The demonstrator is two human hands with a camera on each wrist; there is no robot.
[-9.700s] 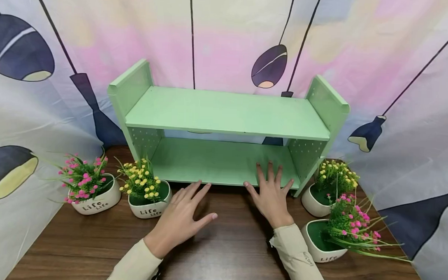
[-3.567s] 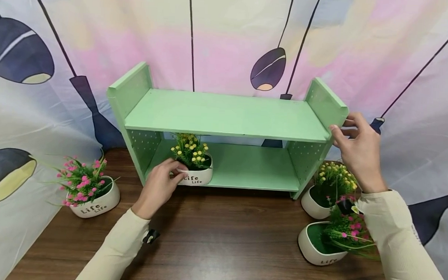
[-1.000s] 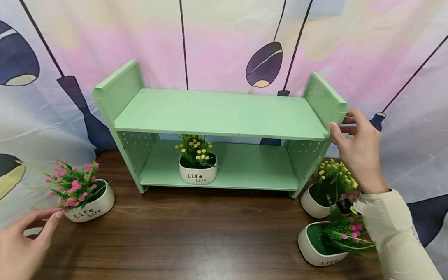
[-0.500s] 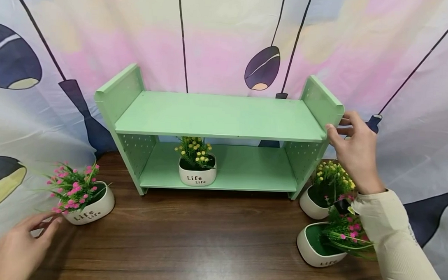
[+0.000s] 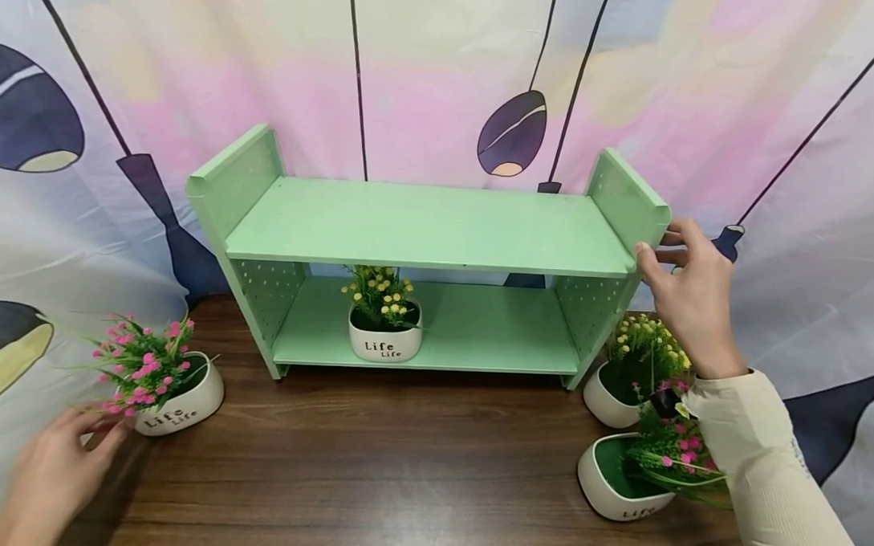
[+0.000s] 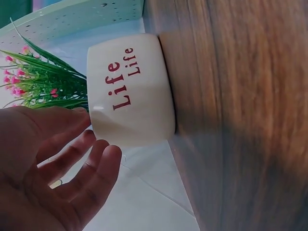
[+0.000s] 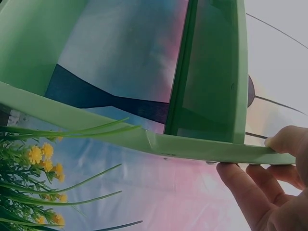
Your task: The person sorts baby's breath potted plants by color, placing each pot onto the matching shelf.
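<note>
My left hand [image 5: 65,461] is at the left end of a white oval flower pot [image 5: 186,409] with pink flowers and "Life" lettering, standing on the table. In the left wrist view, the thumb tip lies right by the rim of the pot [image 6: 134,91], and the loosely bent fingers show just past its end. With thumb and fingers on opposite faces, my right hand [image 5: 696,294] grips the right side panel [image 5: 631,191] of a green two-tier shelf [image 5: 424,224]. A similar pot [image 5: 385,343] with yellow flowers sits on the lower tier, left of the middle.
By the shelf's right foot stand two more white pots, one with yellow flowers [image 5: 609,399] and one with pink flowers [image 5: 620,496], partly behind my right forearm. All rests on a brown wooden table [image 5: 372,472]. A patterned curtain [image 5: 429,80] hangs behind.
The yellow-flowered pot from the left has gone onto the lower tier, and my left hand has moved over to the pink-flowered pot. My right hand has gone from the lower tier to the side panel.
</note>
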